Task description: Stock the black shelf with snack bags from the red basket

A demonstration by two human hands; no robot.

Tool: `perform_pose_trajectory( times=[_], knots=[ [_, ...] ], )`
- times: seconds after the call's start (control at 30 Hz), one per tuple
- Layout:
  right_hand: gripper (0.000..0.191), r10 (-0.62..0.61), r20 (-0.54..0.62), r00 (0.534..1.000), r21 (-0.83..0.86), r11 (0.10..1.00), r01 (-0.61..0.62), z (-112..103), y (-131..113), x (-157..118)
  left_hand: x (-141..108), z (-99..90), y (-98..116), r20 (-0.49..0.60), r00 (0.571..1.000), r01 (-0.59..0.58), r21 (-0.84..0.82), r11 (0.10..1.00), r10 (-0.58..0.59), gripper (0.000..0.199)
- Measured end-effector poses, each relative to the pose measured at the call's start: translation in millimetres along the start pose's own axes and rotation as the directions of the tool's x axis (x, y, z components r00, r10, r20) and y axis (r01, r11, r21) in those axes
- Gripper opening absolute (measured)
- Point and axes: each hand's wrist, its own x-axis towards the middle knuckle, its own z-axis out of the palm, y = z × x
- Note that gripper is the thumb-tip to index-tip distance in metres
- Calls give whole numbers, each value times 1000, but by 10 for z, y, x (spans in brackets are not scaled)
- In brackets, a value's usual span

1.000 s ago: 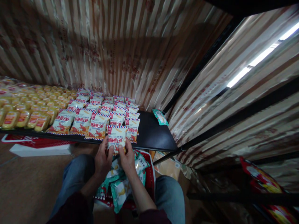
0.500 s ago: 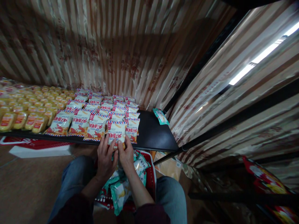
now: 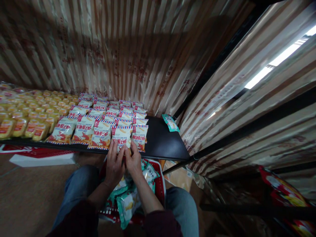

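A white-and-orange snack bag with red lettering and a striped top edge stands at the front of several rows of matching bags. My left hand grips its lower left side, the fingers lying over the front. At the lower right, my right hand holds the same bag, with the thumb on its front and fingers along the edge. Matching snack bags flank it, one on the left and one on the right. Part of the held bag's lower print is covered by my fingers.
Yellow packaged cakes fill the left of the black shelf. A teal snack bag leans at the shelf's right end. Between my knees stands a red basket of teal bags. A dark metal post slants on the right.
My hands and the held snack bag have shifted slightly up and left, closer in among the front row. My fingers cover more of its front.
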Motion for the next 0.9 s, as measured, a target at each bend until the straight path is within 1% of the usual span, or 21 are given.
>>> perform_pose_trajectory(
  times=[0.17,0.23,0.3,0.37,0.43,0.5,0.57,0.63,0.7,0.77,0.83,0.9],
  knots=[
    [45,-72,0,997,-164,984,71,-24,-24,8,5,56,-60,-12,1000,6,-22,1000,-7,64],
    [44,-122,-3,992,-243,963,118,-41,-29,-11,3,68,-77,3,1000,20,-26,999,-20,64],
    [42,-201,-8,980,-313,931,188,-70,-28,-40,3,76,-87,17,999,32,-26,999,-32,63],
    [37,-296,-12,955,-372,888,270,-115,-26,-68,7,83,-94,12,999,36,-18,999,-36,62],
    [33,-392,-23,920,-416,840,348,-173,-21,-76,14,92,-101,-1,1000,28,-7,1000,-28,61],
    [31,-467,-58,882,-458,798,392,-236,-7,-48,21,101,-110,-3,1000,17,-7,1000,-17,59],
    [31,-500,-103,860,-512,768,385,-292,23,20,29,110,-119,1,1000,12,-18,1000,-12,57],
    [35,-489,-141,861,-571,750,333,-333,72,120,38,120,-128,3,1000,16,-31,999,-16,53],
    [43,-451,-153,879,-621,736,270,-354,130,228,50,131,-137,-3,1000,21,-42,999,-21,49],
    [55,-401,-154,903,-654,726,211,-355,182,322,65,145,-145,-13,1000,27,-45,999,-28,46],
    [68,-362,-144,921,-679,713,174,-345,217,391,81,160,-151,-36,999,31,-41,999,-32,47],
    [75,-343,-134,930,-696,700,159,-334,236,437,97,174,-153,-58,998,28,-33,999,-30,50]
  ],
)
